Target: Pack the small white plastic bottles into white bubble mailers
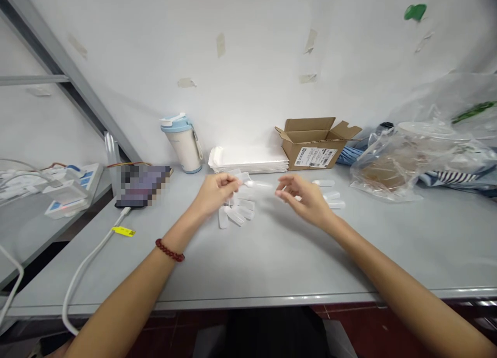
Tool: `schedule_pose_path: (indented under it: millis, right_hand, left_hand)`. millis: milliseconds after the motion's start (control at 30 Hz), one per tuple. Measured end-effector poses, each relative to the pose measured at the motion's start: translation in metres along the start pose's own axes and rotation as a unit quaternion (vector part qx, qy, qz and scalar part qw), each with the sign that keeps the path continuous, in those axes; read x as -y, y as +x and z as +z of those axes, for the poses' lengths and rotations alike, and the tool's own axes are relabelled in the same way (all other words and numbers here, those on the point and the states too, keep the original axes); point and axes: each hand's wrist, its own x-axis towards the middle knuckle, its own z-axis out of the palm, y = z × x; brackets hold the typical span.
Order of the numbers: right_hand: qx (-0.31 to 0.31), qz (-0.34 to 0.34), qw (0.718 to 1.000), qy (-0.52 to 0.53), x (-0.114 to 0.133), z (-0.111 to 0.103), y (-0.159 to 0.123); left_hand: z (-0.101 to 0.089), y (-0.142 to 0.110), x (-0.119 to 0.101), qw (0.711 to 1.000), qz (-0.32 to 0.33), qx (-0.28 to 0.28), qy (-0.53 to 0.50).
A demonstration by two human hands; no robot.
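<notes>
My left hand [215,191] is closed in a pinch on a small clear plastic tube [252,182] held just above the grey table [272,254]. My right hand [306,197] hovers a little to the right of the tube's free end, fingers curled and slightly apart, holding nothing that I can see. Several clear tubes or caps [236,213] lie on the table under and beside my left hand. A few more clear tubes [330,195] lie behind my right hand. A red bead bracelet [170,250] sits on my left wrist.
At the back stand a white and blue cup [183,143], a stack of white packets [248,159] and an open cardboard box [314,140]. Clear plastic bags [423,151] fill the right. A phone [142,184] with a white cable [89,259] lies left, with a power strip [73,190] beyond.
</notes>
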Motion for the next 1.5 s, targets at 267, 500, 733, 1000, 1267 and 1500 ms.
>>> schedule_pose_path:
  millis: [267,500,733,1000,1267,1500]
  right_hand:
    - [-0.055,0.025,0.964,-0.259,-0.058,-0.049,0.012]
    - [0.029,0.132,0.919,-0.37,-0.085,-0.079,0.009]
    - [0.075,0.179,0.901,-0.389,-0.091,-0.082,0.009]
    - [0.037,0.215,0.913,-0.346,-0.087,-0.079,0.008]
    - [-0.083,0.06,0.988,-0.112,-0.037,-0.036,0.01]
    - [-0.018,-0.07,0.995,-0.065,-0.004,0.01,-0.001]
  left_hand:
    - [-0.027,0.017,0.014,0.995,-0.04,-0.094,0.014]
    - [-0.032,0.025,0.029,0.989,-0.082,-0.105,0.06]
    - [-0.038,0.03,0.033,0.974,-0.049,-0.186,0.123]
    - [-0.027,0.017,0.017,0.938,0.108,-0.207,0.256]
    - [0.008,-0.002,0.013,0.966,0.136,-0.089,0.203]
    - [0.018,-0.005,0.011,0.996,0.021,0.033,0.077]
